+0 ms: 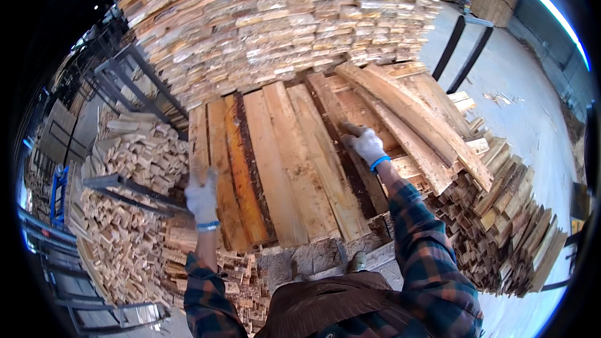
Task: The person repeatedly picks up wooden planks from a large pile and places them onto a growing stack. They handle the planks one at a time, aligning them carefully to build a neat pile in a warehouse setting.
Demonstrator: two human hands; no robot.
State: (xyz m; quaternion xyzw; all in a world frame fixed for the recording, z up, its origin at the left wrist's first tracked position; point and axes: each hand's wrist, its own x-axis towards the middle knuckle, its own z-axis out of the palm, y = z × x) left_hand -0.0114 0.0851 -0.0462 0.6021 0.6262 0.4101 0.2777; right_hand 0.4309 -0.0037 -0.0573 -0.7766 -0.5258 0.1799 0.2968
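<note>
My left hand, in a white glove with a blue cuff, is at the near left edge of a row of flat wooden boards. Its fingers look stretched out, a little blurred, over the leftmost board. Farther right, my right hand, gloved the same way, has its fingers curled on a bark-edged board. Between the hands lie several pale boards side by side, with an orange board edged in dark bark among them. The undersides of my right fingers are hidden.
Behind the row rises a tall wall of stacked boards. Loose boards lie crosswise at right, above a pile of wood strips. Short offcuts fill the left side, with dark metal frames there and another metal frame at far right.
</note>
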